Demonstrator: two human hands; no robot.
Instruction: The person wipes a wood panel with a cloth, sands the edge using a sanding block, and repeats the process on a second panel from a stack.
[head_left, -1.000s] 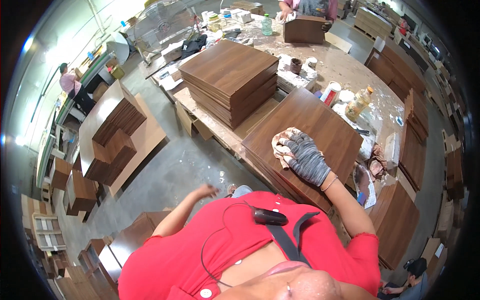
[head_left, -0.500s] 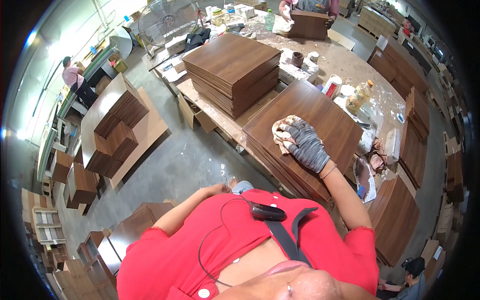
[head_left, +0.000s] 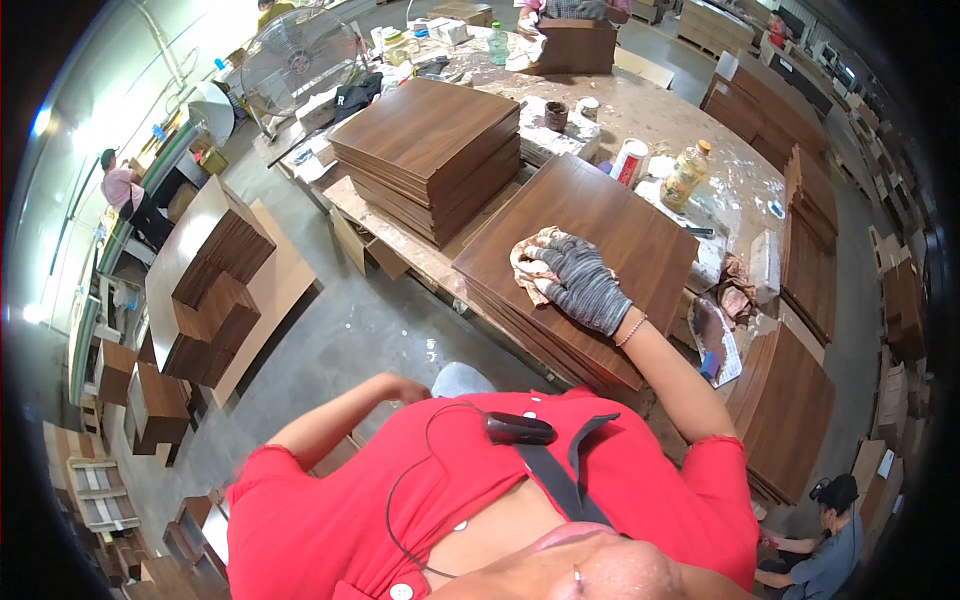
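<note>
My right hand (head_left: 580, 287), in a grey knitted glove, presses a stained, crumpled rag (head_left: 535, 265) onto the top of a dark brown wood panel (head_left: 600, 215). That panel tops a stack of similar boards at the near edge of the workbench. The fingers bend over the rag and lie partly on it. My left hand (head_left: 402, 388) is bare and hangs low beside my body, away from the bench; its fingers are mostly hidden.
Left of the panel stands another stack of brown boards (head_left: 425, 130). A yellow bottle (head_left: 687, 175), a white can (head_left: 629, 162) and a dark jar (head_left: 556, 116) stand behind. More boards (head_left: 785, 410) lie at right. Across the bench, a person holds a brown panel (head_left: 575, 48).
The whole view has shifted, so the bench appears farther left. The rag and right hand stay at nearly the same spot on the panel. My left hand has moved slightly outward.
</note>
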